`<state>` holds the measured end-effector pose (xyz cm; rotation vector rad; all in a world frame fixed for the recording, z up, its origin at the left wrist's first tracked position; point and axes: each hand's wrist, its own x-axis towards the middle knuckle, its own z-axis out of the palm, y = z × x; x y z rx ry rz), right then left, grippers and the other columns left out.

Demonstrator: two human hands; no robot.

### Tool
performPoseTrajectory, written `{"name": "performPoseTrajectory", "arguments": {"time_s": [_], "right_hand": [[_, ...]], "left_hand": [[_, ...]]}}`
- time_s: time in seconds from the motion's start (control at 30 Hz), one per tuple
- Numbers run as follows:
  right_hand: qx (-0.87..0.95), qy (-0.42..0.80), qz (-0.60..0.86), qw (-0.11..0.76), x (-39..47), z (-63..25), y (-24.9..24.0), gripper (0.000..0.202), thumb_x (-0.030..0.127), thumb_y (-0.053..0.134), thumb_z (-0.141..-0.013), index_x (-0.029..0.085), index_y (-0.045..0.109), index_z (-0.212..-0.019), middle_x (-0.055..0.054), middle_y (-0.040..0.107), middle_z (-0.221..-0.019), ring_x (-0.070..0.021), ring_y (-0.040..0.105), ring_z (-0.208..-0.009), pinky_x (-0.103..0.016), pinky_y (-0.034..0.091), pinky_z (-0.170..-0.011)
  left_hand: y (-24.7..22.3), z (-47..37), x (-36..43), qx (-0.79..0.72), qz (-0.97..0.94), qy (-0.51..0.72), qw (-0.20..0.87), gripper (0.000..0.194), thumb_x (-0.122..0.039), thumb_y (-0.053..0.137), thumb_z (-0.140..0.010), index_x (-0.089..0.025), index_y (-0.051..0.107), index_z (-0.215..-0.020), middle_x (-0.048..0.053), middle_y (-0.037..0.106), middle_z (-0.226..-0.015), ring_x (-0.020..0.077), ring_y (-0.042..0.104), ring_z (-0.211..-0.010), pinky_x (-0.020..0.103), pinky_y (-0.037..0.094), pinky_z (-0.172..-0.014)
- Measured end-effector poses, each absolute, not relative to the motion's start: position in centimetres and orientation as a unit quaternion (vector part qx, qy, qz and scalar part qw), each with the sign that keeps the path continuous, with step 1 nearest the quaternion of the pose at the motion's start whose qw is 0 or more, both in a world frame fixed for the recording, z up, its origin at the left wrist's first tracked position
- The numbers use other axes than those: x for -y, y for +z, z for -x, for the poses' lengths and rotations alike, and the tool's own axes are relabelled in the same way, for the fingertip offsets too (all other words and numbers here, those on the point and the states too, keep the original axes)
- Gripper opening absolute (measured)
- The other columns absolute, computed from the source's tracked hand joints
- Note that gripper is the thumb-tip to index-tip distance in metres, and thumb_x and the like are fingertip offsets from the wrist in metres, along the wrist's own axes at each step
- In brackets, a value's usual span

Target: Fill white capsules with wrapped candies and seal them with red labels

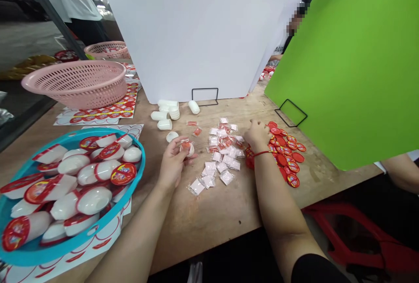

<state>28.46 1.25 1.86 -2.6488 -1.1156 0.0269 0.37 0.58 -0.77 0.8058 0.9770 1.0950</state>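
My left hand (175, 161) is closed around a small white plastic cup (191, 149), with a red packet (186, 144) showing at its mouth. Over the left edge of a pile of round red lids (288, 152) is my right hand (258, 137), its fingers bent. Its fingertips are hidden, so I cannot see whether they grip a lid. Between my hands lies a spread of small clear packets (225, 148), some with white contents and some red. Several empty white cups (168, 113) lie on their sides beyond my left hand.
A blue basin (139, 174) full of white cups with red printed lids stands at left, on printed sheets (98, 239). Behind it is a pink basket (77, 84). White (209, 34) and green (353, 65) upright panels border the wooden table (209, 235). Other people are partly visible beyond.
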Motion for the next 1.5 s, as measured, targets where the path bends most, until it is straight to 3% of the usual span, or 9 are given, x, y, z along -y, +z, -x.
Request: {"name": "performPoseTrajectory", "arguments": {"time_s": [0.3, 0.4, 0.53, 0.67, 0.83, 0.97, 1.23, 1.4, 1.5], "right_hand": [[0.351, 0.043, 0.929, 0.105, -1.0, -31.3, 0.9, 0.033, 0.016, 0.056, -0.087, 0.016, 0.074, -0.115, -0.023, 0.064, -0.124, -0.0384, 0.062, -0.12, -0.055, 0.048, -0.098], [0.451, -0.016, 0.866, 0.215, -1.3, -29.0, 1.8, 0.035, 0.022, 0.057, -0.091, 0.018, 0.069, -0.123, -0.018, 0.064, -0.125, -0.0329, 0.061, -0.12, -0.051, 0.047, -0.104], [0.734, 0.019, 0.518, 0.439, -0.9, -23.3, 2.4, 0.026, 0.031, 0.068, -0.09, 0.023, 0.069, -0.114, -0.01, 0.069, -0.112, -0.0253, 0.064, -0.108, -0.042, 0.053, -0.099], [0.796, 0.092, 0.366, 0.474, 0.2, -18.4, 1.8, 0.023, 0.028, 0.07, -0.092, 0.027, 0.068, -0.115, -0.007, 0.068, -0.112, -0.022, 0.064, -0.11, -0.039, 0.054, -0.097], [0.754, 0.154, 0.383, 0.511, 0.4, -17.3, 0.6, 0.023, 0.032, 0.073, -0.09, 0.026, 0.07, -0.113, -0.008, 0.069, -0.112, -0.0232, 0.064, -0.111, -0.041, 0.055, -0.097], [0.675, 0.268, 0.428, 0.538, 0.0, -17.5, -0.5, 0.026, 0.041, 0.068, -0.092, 0.026, 0.07, -0.114, -0.008, 0.071, -0.116, -0.0217, 0.068, -0.106, -0.037, 0.059, -0.09], [0.714, 0.275, 0.438, 0.473, 0.1, -16.9, -0.8, 0.032, 0.048, 0.053, -0.101, 0.026, 0.073, -0.113, -0.007, 0.076, -0.111, -0.0225, 0.071, -0.103, -0.042, 0.056, -0.094], [0.833, 0.186, 0.362, 0.375, 0.3, -17.1, -0.1, 0.055, 0.044, 0.079, -0.084, 0.027, 0.061, -0.132, -0.01, 0.068, -0.129, -0.0266, 0.064, -0.12, -0.045, 0.051, -0.103], [0.849, 0.148, 0.354, 0.362, 0.1, -16.9, -0.5, 0.049, 0.04, 0.076, -0.087, 0.026, 0.06, -0.131, -0.011, 0.069, -0.127, -0.0268, 0.064, -0.119, -0.047, 0.052, -0.101]], "left_hand": [[-0.3, -0.4, 0.0, -0.447, -0.362, 0.445, 0.687, 0.046, -0.021, 0.073, -0.065, -0.021, 0.071, -0.111, 0.0, 0.068, -0.092, 0.0121, 0.071, -0.065, 0.013, 0.045, -0.046], [0.1, -0.2, -0.1, -0.435, -0.336, 0.447, 0.706, 0.047, -0.022, 0.073, -0.067, -0.02, 0.072, -0.114, 0.002, 0.069, -0.091, 0.0122, 0.071, -0.064, 0.015, 0.048, -0.047], [0.5, 0.2, -0.2, -0.398, -0.313, 0.457, 0.731, 0.047, -0.03, 0.078, -0.072, -0.02, 0.071, -0.118, 0.001, 0.068, -0.085, 0.012, 0.07, -0.066, 0.015, 0.05, -0.051], [0.6, 0.5, -0.2, -0.387, -0.33, 0.456, 0.73, 0.053, -0.03, 0.087, -0.068, -0.021, 0.071, -0.118, 0.002, 0.072, -0.09, 0.008, 0.068, -0.068, 0.012, 0.05, -0.056], [0.5, 0.5, -0.3, -0.404, -0.341, 0.445, 0.723, 0.042, -0.039, 0.081, -0.075, -0.016, 0.074, -0.109, 0.007, 0.075, -0.09, 0.0117, 0.069, -0.067, 0.016, 0.052, -0.055], [0.4, 0.6, -0.2, -0.407, -0.377, 0.441, 0.706, 0.053, -0.038, 0.078, -0.077, -0.023, 0.066, -0.127, 0.006, 0.076, -0.097, 0.0139, 0.071, -0.065, 0.018, 0.052, -0.051], [0.1, 0.4, -0.3, -0.423, -0.396, 0.424, 0.696, 0.058, -0.036, 0.079, -0.072, -0.024, 0.056, -0.124, 0.005, 0.074, -0.097, 0.016, 0.07, -0.062, 0.022, 0.052, -0.049], [-0.2, 0.2, -0.3, -0.415, -0.387, 0.462, 0.682, 0.042, -0.023, 0.069, -0.07, -0.023, 0.058, -0.11, -0.002, 0.069, -0.078, 0.0142, 0.065, -0.062, 0.022, 0.051, -0.051], [-0.5, 0.0, -0.3, -0.421, -0.398, 0.471, 0.665, 0.038, -0.019, 0.063, -0.07, -0.021, 0.057, -0.108, -0.002, 0.068, -0.074, 0.0132, 0.061, -0.06, 0.019, 0.046, -0.049]]}}
